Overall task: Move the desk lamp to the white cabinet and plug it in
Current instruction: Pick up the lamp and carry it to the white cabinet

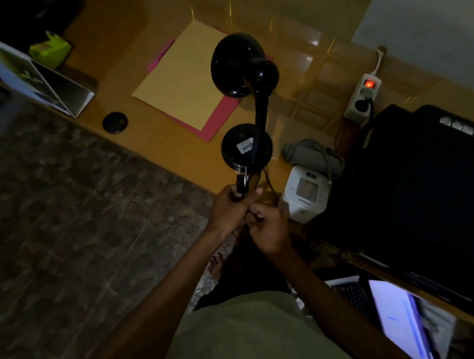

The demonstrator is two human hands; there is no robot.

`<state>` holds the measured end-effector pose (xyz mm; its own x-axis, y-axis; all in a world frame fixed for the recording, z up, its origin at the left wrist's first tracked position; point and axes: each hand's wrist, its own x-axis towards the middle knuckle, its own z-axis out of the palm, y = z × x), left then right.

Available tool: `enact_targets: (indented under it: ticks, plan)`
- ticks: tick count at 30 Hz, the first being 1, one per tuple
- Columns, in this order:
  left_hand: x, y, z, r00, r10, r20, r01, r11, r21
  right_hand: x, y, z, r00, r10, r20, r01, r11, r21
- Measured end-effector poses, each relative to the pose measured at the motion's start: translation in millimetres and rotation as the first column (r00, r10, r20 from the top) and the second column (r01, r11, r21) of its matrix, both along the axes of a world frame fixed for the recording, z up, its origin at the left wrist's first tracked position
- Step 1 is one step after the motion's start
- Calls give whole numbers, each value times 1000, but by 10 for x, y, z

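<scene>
A black desk lamp (243, 95) stands near the front edge of a glossy wooden desk (172, 144), its round shade turned toward the yellow paper and its round base (245, 148) bearing a white label. My left hand (229, 207) is closed on the lamp's black plug just below the base. My right hand (269, 227) sits against it, pinching the thin black cord (269, 181) that hangs from the base. A white power strip (362, 95) with a lit red switch lies at the desk's back right, one black plug in it. No white cabinet is in view.
Yellow and pink paper sheets (185, 79) lie behind the lamp. A white blood pressure monitor (306, 193) with its grey cuff sits right of my hands. A black bag (413, 185) fills the right side. A small black disc (115, 123), a standing calendar (38, 80) and a green box (50, 49) are on the left.
</scene>
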<state>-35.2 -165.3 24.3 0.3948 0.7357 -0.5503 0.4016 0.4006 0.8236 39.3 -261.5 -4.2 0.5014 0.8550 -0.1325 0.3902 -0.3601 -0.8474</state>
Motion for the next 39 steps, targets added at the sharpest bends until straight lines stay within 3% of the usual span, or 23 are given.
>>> enact_targets:
  ticks: [7,9,12,17,19,22,24,26,31,36,39]
  plan:
    - [-368,77,2,996,45,77,-45,999,6,-32,2,4,962,-180,-203,162,981,-104]
    - [-469,136,38,996,47,82,-50,998,31,-15,23,6,977,-191,-96,174,972,-159]
    - [-621,237,101,995,61,79,-67,995,78,21,134,61,963,-192,191,223,963,-154]
    - [-812,418,137,988,85,129,-98,990,98,161,375,238,943,-17,331,166,889,-427]
    - [-865,474,111,984,115,135,-130,985,112,173,394,327,913,33,406,170,874,-455]
    - [-898,522,84,984,143,107,-155,982,111,161,396,386,937,4,349,144,907,-396]
    - [-829,516,86,982,146,118,-152,987,44,123,430,381,990,-109,93,132,943,-306]
    - [-678,496,102,981,149,127,-143,988,-57,52,483,389,985,-147,-92,120,960,-251]
    - [-309,495,168,997,-80,23,81,994,-75,-61,520,343,993,-30,-116,18,994,-104]
    - [-191,554,234,990,-120,75,124,991,-58,-24,603,346,987,17,-157,-21,1000,-22]
    - [-212,609,199,990,-107,97,115,990,-79,23,626,379,1000,6,-20,-5,1000,20]
